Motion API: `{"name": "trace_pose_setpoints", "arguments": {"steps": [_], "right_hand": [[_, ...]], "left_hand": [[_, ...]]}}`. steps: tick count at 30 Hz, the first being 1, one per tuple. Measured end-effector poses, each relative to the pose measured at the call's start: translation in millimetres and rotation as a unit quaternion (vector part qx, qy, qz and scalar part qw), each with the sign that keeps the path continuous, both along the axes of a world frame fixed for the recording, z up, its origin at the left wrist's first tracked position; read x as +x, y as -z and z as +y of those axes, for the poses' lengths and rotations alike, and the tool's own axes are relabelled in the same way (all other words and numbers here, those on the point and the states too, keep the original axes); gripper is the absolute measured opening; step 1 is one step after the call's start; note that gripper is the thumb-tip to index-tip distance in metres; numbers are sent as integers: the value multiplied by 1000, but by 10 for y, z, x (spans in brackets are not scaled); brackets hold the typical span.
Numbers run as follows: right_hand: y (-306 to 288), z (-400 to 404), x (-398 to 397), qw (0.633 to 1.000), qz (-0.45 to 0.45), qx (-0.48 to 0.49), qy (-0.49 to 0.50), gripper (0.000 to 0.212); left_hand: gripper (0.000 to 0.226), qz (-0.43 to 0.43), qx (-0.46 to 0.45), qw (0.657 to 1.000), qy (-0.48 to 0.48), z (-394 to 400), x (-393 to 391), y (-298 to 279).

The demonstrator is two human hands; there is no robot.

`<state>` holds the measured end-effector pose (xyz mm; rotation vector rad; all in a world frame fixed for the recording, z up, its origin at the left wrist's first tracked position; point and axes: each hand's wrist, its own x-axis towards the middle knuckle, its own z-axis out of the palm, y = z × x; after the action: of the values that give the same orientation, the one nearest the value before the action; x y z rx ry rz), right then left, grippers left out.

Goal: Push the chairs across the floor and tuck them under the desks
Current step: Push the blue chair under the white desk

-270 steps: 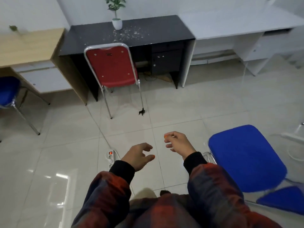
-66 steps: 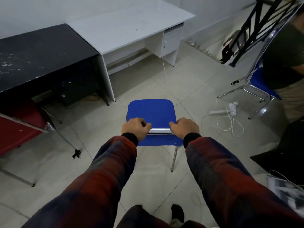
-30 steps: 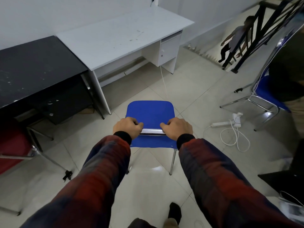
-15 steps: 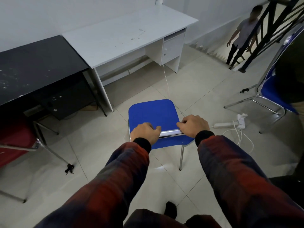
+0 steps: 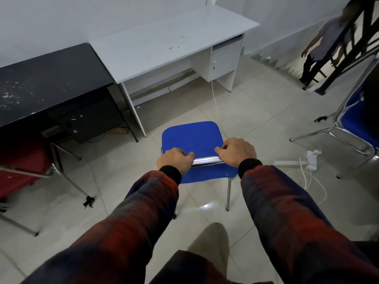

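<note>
The left hand (image 5: 175, 161) and right hand (image 5: 235, 151) are both curling tightly around the chrome top rail (image 5: 205, 160) of the blue chair (image 5: 191, 138). The chair is standing on the tiled floor (image 5: 256, 111), its seat just ahead of both hands. The white counter (image 5: 164, 44) is standing farther ahead of the hands, well apart from the chair.

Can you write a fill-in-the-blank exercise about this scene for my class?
1. Both hands, the left hand and the right hand, grip the chrome top rail of the ____ chair.
2. The desk straight ahead of that chair, with a small cabinet at one end, is ____.
3. A ____ chair stands at the black desk.
4. A white power strip lies on the ____.

Missing words: blue; white; red; floor
</note>
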<state>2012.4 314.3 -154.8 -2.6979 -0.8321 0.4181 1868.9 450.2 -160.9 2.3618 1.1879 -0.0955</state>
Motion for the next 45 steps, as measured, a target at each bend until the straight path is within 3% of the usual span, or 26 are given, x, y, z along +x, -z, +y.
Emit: {"name": "trace_pose_setpoints", "arguments": {"steps": [13,22,32,45], "right_hand": [[34,196,1062,998,-9,21,-59,43],[56,256,1277,993,9,36,-111,45],[0,201,1523,990,22,11,-141,48],[-15,-160,3015,975,21,3,-222,34]], "left_hand": [[34,-49,5,996,-81,191,957,53],[29,-41,-13,992,-119,274,1181,16],[29,-47,-15,983,-177,18,1346,-1],[27,-73,11,970,-232,-881,2477,10]]}}
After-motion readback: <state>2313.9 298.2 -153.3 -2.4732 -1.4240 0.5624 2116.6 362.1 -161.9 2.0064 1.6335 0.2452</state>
